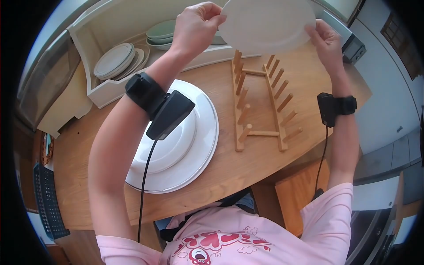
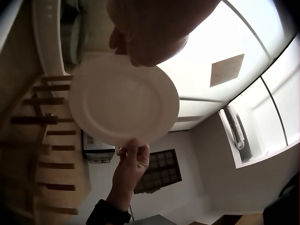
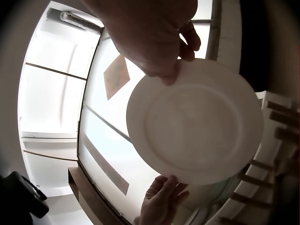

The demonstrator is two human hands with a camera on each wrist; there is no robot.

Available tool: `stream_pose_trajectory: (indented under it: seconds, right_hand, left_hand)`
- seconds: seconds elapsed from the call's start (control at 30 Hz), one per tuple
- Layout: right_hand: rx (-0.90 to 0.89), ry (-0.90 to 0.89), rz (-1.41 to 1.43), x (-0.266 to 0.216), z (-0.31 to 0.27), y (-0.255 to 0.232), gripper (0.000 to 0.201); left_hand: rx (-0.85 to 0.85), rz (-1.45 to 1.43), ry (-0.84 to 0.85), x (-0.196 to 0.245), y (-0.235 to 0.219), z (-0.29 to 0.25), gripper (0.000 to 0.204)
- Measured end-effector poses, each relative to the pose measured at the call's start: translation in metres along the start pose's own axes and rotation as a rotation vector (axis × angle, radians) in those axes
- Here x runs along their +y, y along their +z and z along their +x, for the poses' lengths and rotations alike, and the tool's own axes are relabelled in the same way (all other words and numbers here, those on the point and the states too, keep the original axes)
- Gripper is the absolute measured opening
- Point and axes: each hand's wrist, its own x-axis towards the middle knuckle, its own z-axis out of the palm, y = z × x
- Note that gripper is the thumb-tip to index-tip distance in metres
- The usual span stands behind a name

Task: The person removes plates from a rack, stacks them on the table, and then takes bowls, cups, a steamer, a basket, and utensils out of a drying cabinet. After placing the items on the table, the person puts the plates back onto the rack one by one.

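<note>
A round white plate (image 1: 267, 24) is held up between both hands, above the far end of a wooden dish rack (image 1: 240, 95). My left hand (image 1: 197, 26) pinches its left rim, and my right hand (image 1: 327, 42) pinches the right rim between thumb and fingers. The left wrist view shows the plate (image 2: 124, 101) raised beside the pegs, with the right hand (image 2: 129, 171) on its lower rim. In the right wrist view the left hand (image 3: 161, 201) grips the rim opposite. No dish stands between the rack's pegs.
Large white plates (image 1: 205, 132) lie stacked on the wooden table (image 1: 207, 194), partly behind the left forearm. A cream shelf (image 1: 106, 95) at the back holds small plates (image 1: 112, 62) and green bowls (image 1: 161, 31). A black basket (image 1: 46, 201) sits by the left edge.
</note>
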Motion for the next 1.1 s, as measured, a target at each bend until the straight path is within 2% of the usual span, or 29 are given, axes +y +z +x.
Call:
stream_pose_trajectory:
  seconds: [0.07,0.37,0.57,0.67,0.77,0.9,0.97,1.1]
  right_hand:
    - [-0.049,0.060,0.047,0.005,-0.004,0.004,0.018]
    - [-0.095,0.181,-0.043,0.018,-0.019,0.015,0.018]
    - [-0.121,0.210,0.020,0.026,-0.023,0.023,0.018]
    - [-0.107,0.224,0.033,0.029,-0.024,0.024,0.018]
    - [-0.108,0.248,0.024,0.036,-0.026,0.021,0.017]
    - [-0.092,0.262,0.044,0.041,-0.030,0.019,0.017]
    - [-0.088,0.253,0.045,0.042,-0.031,0.019,0.017]
    - [-0.072,0.260,0.063,0.046,-0.033,0.021,0.018]
  left_hand:
    - [-0.003,0.134,0.016,-0.009,0.003,-0.001,0.013]
    - [-0.091,0.184,-0.114,-0.025,0.008,-0.013,0.013]
    - [-0.139,0.240,-0.169,-0.040,0.011,-0.016,0.014]
    - [-0.089,0.226,-0.102,-0.045,0.014,-0.017,0.017]
    - [-0.107,0.238,-0.107,-0.038,0.015,-0.017,0.019]
    - [-0.191,0.267,-0.133,-0.027,0.000,-0.016,0.023]
    - [-0.213,0.394,-0.102,-0.023,-0.013,-0.018,0.023]
    - [-0.330,0.439,-0.147,-0.017,-0.064,-0.035,0.030]
